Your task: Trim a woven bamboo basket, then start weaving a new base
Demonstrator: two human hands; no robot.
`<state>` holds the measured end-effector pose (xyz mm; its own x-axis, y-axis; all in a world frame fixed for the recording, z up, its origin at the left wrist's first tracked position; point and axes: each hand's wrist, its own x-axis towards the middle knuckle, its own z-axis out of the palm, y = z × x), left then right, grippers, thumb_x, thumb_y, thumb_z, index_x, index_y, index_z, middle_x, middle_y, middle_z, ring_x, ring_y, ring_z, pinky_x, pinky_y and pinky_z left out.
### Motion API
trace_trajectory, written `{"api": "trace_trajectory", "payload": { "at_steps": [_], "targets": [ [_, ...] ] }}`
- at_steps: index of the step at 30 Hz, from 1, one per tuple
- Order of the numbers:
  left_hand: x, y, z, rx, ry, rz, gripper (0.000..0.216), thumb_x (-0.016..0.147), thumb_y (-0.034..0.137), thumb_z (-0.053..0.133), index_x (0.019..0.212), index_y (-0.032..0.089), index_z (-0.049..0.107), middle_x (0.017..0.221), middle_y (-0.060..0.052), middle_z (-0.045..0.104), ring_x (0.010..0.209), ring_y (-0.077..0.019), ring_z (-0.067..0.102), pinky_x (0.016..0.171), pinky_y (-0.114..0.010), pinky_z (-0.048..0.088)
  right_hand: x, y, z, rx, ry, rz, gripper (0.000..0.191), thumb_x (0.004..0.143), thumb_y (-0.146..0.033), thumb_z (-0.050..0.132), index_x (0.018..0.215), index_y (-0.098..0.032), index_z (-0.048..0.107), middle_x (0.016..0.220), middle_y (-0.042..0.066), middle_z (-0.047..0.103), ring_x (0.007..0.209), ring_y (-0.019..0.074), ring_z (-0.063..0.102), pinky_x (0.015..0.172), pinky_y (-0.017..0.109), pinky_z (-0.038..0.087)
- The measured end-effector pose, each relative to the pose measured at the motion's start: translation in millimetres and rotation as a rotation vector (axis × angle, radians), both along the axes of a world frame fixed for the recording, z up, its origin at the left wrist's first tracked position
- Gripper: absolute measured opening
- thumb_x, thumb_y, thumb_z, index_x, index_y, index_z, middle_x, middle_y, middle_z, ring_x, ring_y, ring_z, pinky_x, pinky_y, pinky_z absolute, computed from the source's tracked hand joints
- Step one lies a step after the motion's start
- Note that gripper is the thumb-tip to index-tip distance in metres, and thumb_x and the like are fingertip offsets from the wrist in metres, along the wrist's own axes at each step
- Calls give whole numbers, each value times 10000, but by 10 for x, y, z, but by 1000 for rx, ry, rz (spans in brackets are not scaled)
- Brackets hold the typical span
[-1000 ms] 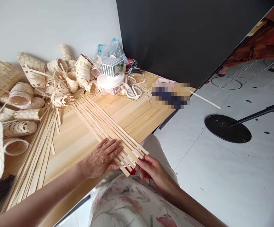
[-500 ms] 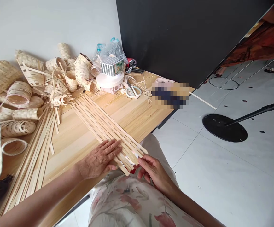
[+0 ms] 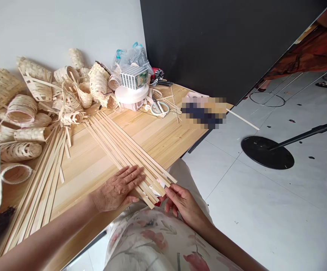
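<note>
Several flat bamboo strips [image 3: 118, 141] lie side by side on the wooden table, their near ends jutting past its front edge. My left hand [image 3: 120, 188] rests flat across them with its fingers stretched out. At the near ends, my right hand [image 3: 181, 201] pinches the end of one bamboo strip [image 3: 159, 187] between thumb and fingers. The lower fingers of that hand curl beneath and are partly hidden.
Another bundle of bamboo strips [image 3: 43, 177] lies to the left. Woven baskets [image 3: 22, 109] are piled behind it. Scissors [image 3: 159, 108], a white round stand [image 3: 131, 94] and a plastic bag [image 3: 132, 58] sit at the back. A black stand base [image 3: 267, 152] is on the floor.
Both hands keep almost the same place on the strips. The view has shifted very slightly; nothing else visibly differs.
</note>
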<state>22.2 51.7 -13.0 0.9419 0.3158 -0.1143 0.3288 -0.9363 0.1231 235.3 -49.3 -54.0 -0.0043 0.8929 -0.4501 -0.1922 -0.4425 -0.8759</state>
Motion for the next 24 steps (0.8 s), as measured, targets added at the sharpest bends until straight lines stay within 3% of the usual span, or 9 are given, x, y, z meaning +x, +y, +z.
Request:
{"api": "trace_trajectory", "payload": {
  "at_steps": [13, 20, 24],
  "targets": [
    [6, -6, -15, 13, -14, -1, 658, 867, 521, 313, 1391, 151, 167, 1448, -114, 180, 1331, -251, 129, 1074, -407, 158, 18, -43, -13, 29, 62, 13, 431, 740, -592, 500, 701, -163, 508, 697, 20, 601, 462, 85, 523, 369, 191, 280],
    [-9, -20, 26, 41, -5, -1, 657, 872, 515, 306, 1395, 151, 143, 1452, -113, 163, 1333, -253, 119, 1075, -426, 130, 62, -80, 60, -25, 63, 74, 364, 695, -516, 585, 658, -158, 523, 694, 13, 611, 459, 84, 518, 379, 192, 287],
    [33, -42, 76, 58, -27, -30, 628, 878, 505, 297, 1377, 134, 215, 1438, -126, 209, 1329, -255, 139, 1075, -424, 120, 48, -71, 46, -33, 72, 40, 356, 683, -512, 598, 704, -164, 522, 699, 10, 618, 462, 88, 518, 371, 192, 278]
  ]
}}
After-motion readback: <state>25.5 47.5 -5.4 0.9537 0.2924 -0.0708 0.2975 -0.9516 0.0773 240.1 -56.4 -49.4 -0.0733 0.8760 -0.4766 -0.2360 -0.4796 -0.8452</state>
